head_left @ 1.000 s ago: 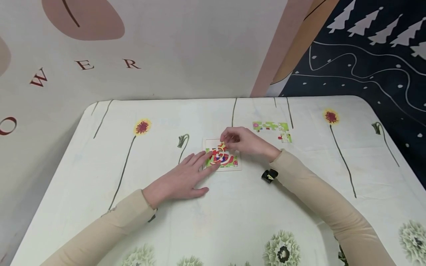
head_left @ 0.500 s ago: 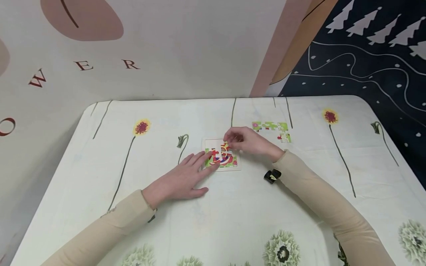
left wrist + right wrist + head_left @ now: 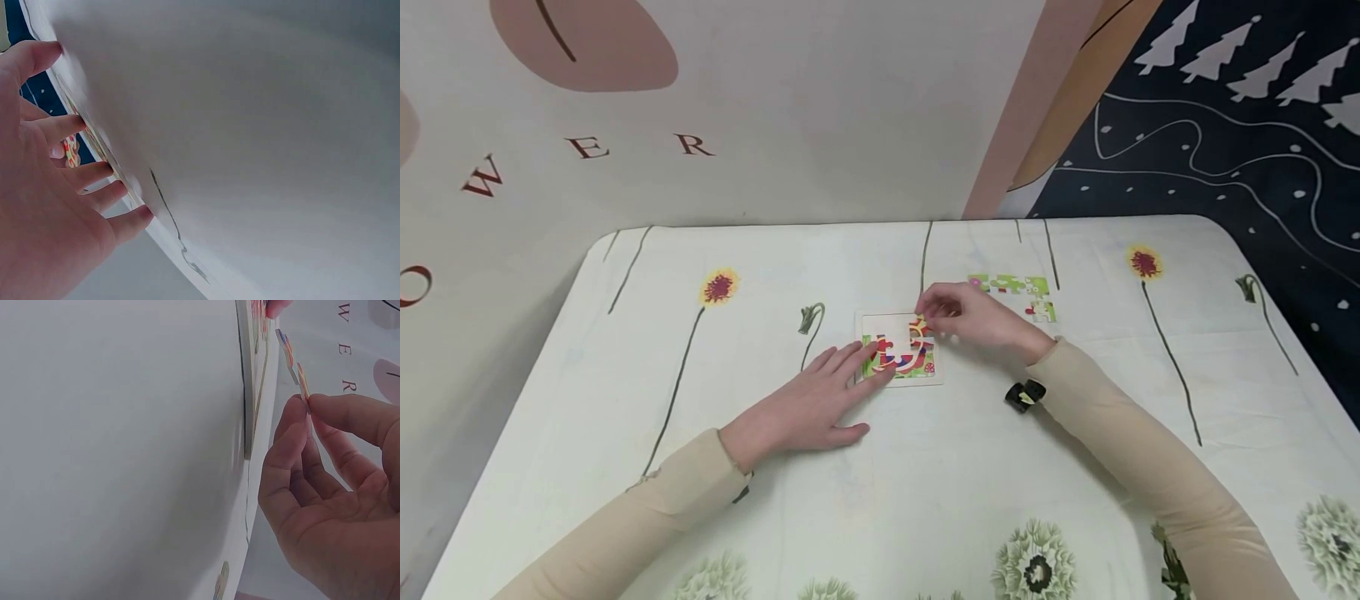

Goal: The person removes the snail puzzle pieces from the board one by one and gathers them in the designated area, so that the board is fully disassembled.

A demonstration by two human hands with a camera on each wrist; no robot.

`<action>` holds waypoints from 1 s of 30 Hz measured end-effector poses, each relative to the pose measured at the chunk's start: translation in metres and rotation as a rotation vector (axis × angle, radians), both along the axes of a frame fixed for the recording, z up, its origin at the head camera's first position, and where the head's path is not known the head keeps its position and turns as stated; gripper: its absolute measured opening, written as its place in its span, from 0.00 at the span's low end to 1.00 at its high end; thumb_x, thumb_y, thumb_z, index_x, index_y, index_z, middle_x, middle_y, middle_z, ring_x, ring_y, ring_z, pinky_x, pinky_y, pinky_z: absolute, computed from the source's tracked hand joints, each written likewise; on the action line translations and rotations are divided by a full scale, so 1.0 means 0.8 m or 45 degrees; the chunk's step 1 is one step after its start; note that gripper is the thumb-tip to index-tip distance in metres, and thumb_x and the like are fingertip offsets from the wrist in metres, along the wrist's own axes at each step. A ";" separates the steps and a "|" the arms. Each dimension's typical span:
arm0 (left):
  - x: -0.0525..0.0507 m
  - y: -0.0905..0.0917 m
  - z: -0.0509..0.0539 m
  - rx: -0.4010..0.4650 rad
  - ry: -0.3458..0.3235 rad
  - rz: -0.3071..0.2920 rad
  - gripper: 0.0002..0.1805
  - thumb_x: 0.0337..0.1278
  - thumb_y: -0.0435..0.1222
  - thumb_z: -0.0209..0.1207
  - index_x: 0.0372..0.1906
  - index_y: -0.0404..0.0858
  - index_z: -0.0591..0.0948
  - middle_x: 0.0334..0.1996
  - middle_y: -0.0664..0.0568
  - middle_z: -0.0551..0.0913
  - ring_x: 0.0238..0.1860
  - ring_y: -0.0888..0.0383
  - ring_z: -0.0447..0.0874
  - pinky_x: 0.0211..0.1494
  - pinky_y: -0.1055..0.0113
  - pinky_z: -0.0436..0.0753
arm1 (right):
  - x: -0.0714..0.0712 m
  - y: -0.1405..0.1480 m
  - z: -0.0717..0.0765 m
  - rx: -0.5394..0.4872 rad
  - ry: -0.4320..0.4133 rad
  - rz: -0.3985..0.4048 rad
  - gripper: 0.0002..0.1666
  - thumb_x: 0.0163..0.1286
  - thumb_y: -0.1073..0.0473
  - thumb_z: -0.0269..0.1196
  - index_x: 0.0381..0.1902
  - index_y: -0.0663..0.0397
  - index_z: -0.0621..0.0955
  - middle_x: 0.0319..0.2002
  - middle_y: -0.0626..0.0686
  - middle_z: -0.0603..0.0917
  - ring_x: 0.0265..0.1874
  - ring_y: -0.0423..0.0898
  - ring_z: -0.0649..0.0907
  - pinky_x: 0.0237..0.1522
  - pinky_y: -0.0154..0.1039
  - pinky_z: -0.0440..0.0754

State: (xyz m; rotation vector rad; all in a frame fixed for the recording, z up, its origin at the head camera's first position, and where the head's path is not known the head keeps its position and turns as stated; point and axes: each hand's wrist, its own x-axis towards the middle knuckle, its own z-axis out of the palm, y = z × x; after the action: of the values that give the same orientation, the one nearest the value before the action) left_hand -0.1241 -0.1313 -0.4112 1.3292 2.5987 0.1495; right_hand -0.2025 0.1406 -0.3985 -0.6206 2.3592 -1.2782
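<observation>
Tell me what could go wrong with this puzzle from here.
The right hand pinches what look like two joined puzzle pieces near one end, so the farther one might come loose and drop.
The left hand lies partly over the puzzle board; a sideways push could shift the pieces there.
The loose pieces lie just beyond the right hand, which might knock them out of line if it swings outward.
</observation>
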 end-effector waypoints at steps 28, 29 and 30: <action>0.002 -0.001 -0.002 0.047 0.009 -0.002 0.39 0.63 0.49 0.55 0.75 0.42 0.58 0.74 0.38 0.49 0.73 0.40 0.46 0.71 0.44 0.53 | 0.001 0.054 -0.004 0.031 0.036 -0.109 0.11 0.66 0.72 0.60 0.46 0.63 0.81 0.39 0.57 0.82 0.39 0.50 0.79 0.41 0.36 0.76; 0.002 -0.002 -0.002 0.048 0.008 -0.002 0.39 0.63 0.49 0.55 0.75 0.42 0.58 0.74 0.37 0.49 0.73 0.40 0.46 0.71 0.44 0.53 | 0.001 0.056 -0.004 0.033 0.036 -0.113 0.11 0.66 0.72 0.59 0.46 0.64 0.81 0.39 0.57 0.82 0.39 0.50 0.79 0.41 0.36 0.76; 0.002 -0.002 -0.002 0.048 0.007 -0.001 0.39 0.63 0.49 0.55 0.75 0.42 0.58 0.74 0.37 0.49 0.73 0.40 0.47 0.71 0.44 0.53 | 0.001 0.058 -0.005 0.032 0.034 -0.119 0.10 0.66 0.72 0.60 0.45 0.64 0.81 0.39 0.57 0.82 0.40 0.50 0.79 0.41 0.35 0.76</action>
State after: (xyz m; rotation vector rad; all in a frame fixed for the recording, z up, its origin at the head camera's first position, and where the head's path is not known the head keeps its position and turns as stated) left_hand -0.1222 -0.1327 -0.4128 1.3453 2.6124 0.1954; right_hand -0.2020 0.1872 -0.4021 -0.5284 2.4479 -1.2844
